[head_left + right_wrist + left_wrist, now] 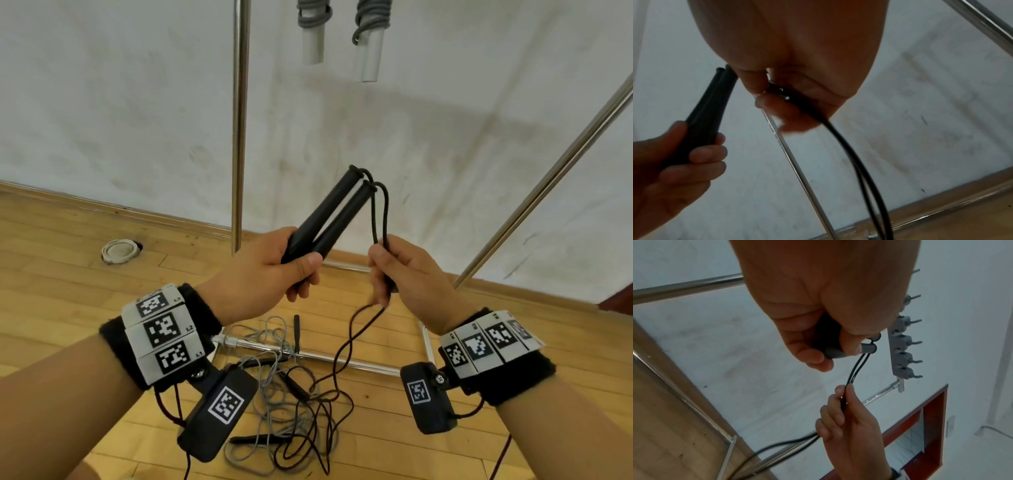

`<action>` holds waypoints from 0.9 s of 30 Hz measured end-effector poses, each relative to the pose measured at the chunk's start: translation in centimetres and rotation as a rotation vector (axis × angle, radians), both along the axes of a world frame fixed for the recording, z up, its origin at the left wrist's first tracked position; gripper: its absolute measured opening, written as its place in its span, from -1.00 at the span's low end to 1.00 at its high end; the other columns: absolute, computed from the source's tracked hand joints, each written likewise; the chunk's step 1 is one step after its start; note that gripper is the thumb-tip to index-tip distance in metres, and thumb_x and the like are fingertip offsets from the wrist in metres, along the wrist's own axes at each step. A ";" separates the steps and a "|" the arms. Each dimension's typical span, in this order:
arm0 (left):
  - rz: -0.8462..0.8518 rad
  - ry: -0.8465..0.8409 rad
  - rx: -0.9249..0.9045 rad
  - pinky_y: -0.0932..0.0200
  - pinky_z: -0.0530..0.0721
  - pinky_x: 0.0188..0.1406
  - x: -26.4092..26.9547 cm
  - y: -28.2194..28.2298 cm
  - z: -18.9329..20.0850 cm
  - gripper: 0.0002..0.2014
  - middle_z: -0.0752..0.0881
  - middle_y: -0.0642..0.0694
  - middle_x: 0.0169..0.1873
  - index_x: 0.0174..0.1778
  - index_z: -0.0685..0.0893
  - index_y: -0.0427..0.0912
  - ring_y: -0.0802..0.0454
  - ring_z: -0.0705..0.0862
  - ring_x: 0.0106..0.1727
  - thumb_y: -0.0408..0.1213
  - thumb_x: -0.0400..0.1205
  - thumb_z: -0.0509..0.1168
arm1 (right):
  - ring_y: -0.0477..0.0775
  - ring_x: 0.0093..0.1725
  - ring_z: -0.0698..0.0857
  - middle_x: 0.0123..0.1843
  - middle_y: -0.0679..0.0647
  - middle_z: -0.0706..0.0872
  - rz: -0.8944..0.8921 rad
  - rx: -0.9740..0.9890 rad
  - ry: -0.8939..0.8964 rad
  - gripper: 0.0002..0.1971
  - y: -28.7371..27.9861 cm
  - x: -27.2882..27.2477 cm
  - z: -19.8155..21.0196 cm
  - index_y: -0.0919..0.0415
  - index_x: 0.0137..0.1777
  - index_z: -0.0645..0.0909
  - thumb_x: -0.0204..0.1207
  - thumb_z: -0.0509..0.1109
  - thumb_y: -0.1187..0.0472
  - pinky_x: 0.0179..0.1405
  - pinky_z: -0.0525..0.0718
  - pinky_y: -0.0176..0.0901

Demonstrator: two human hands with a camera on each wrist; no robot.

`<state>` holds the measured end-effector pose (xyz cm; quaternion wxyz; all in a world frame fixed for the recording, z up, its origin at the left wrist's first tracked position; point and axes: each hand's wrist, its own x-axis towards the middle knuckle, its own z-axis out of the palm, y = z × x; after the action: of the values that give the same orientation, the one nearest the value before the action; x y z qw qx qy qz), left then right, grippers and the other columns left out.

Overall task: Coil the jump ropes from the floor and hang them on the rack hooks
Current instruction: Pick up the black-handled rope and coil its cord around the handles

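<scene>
My left hand (274, 270) grips two black jump-rope handles (332, 209) side by side, their tips pointing up and away; the same handles (711, 110) show in the right wrist view. Two strands of black cord (380, 219) leave the handle tips and run down into my right hand (400, 270), which pinches them together. In the left wrist view the cord (855, 369) passes between the right hand's fingertips (849, 392). Below my right hand the cord (342, 356) trails to the floor. A tangle of grey rope (274, 387) and dark ropes lies there.
Two coiled grey ropes with pale handles (311, 34) (371, 41) hang from the rack above. A rack upright (239, 130) stands ahead, another pole (548, 185) slants at the right, base bars (329, 358) cross the wooden floor. A white round cap (120, 251) lies left.
</scene>
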<state>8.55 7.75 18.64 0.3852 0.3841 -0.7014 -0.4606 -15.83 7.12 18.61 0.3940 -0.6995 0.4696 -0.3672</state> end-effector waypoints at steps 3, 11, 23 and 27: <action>0.158 0.018 -0.009 0.20 0.65 -0.39 0.7 -0.7 0.1 -0.97 0.78 -0.07 -0.29 0.01 0.60 -0.07 0.07 0.73 -0.35 -0.26 0.73 0.26 | -0.03 -0.53 0.44 -0.44 0.01 0.57 -0.063 -0.001 -0.091 -0.80 -0.3 0.1 0.1 0.16 0.09 0.59 0.78 0.13 0.16 -0.51 0.51 -0.18; 0.306 -0.029 0.047 0.11 0.61 -0.37 1.0 -1.9 -0.6 -0.89 0.79 -0.07 -0.30 0.01 0.62 -0.13 0.11 0.72 -0.37 -0.17 0.73 0.26 | -0.03 -0.48 0.51 -0.30 0.31 0.67 -0.049 -0.004 -0.195 -0.87 -0.6 0.1 -0.1 0.35 -0.01 0.66 0.67 0.31 0.31 -0.51 0.47 -0.30; -0.058 0.094 0.185 0.11 0.59 -0.37 -1.7 -1.1 -0.7 -0.86 0.70 -0.16 -0.26 0.15 0.59 -0.35 -0.05 0.67 -0.29 -0.40 0.74 0.18 | 0.00 -0.36 0.67 -0.29 0.19 0.76 0.113 0.136 -0.352 -0.86 0.3 3.9 -0.3 0.33 -0.01 0.75 0.49 0.43 0.48 -0.38 0.57 -0.23; -0.070 0.141 0.196 0.05 0.57 -0.33 -1.6 -1.0 -0.5 -0.78 0.70 -0.07 -0.30 0.10 0.59 -0.31 -0.05 0.67 -0.27 -0.39 0.57 0.19 | 0.11 -0.41 0.68 -0.32 0.29 0.75 0.110 0.176 -0.322 -0.84 0.1 3.7 -0.2 0.29 -0.16 0.76 0.29 0.55 0.23 -0.48 0.59 -0.26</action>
<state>6.95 6.78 18.09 0.3780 0.3618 -0.6370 -0.5661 -12.12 7.21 18.36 0.5434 -0.6192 0.3917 -0.4097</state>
